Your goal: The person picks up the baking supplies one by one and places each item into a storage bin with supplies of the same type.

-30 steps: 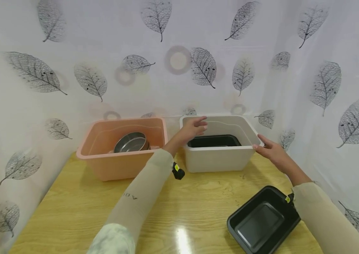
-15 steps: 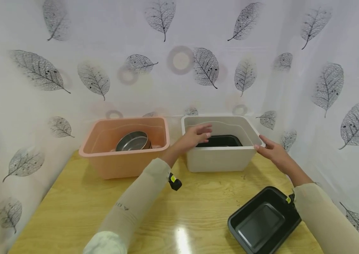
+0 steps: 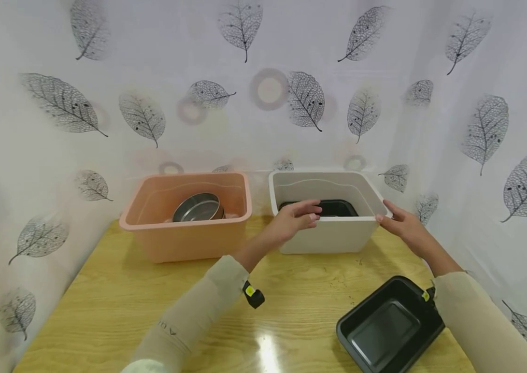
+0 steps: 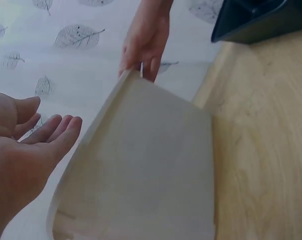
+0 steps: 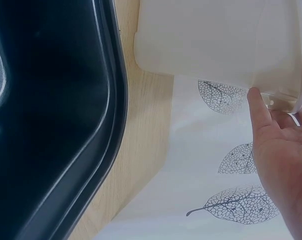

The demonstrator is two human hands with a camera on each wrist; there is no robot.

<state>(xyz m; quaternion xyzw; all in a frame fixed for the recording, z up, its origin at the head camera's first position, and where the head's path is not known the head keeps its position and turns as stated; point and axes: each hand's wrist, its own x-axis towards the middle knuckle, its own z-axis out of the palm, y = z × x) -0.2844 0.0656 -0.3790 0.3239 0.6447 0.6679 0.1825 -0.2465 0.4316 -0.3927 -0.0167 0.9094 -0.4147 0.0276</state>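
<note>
A white plastic bin [image 3: 324, 235] stands at the back right of the table, with a black pan [image 3: 338, 208] inside it. My right hand [image 3: 405, 225] holds the bin's front right corner by the rim; in the right wrist view its thumb [image 5: 258, 102] lies against the outer wall. In front of the bin's rim hovers my left hand [image 3: 291, 223], fingers loosely extended and nothing in them. From the left wrist, the same left hand [image 4: 33, 145] shows relaxed beside the bin wall [image 4: 146, 150]. Another black rectangular pan [image 3: 391, 324] lies on the table below my right forearm.
Left of the white bin stands a peach-coloured bin [image 3: 188, 243] with round metal pans [image 3: 200, 207] inside. A leaf-printed curtain [image 3: 226, 129] closes off the back and sides of the wooden table [image 3: 300, 300].
My left hand has come down and toward me, from over the white bin's left rim to in front of it. The right hand has kept its place on the corner.
</note>
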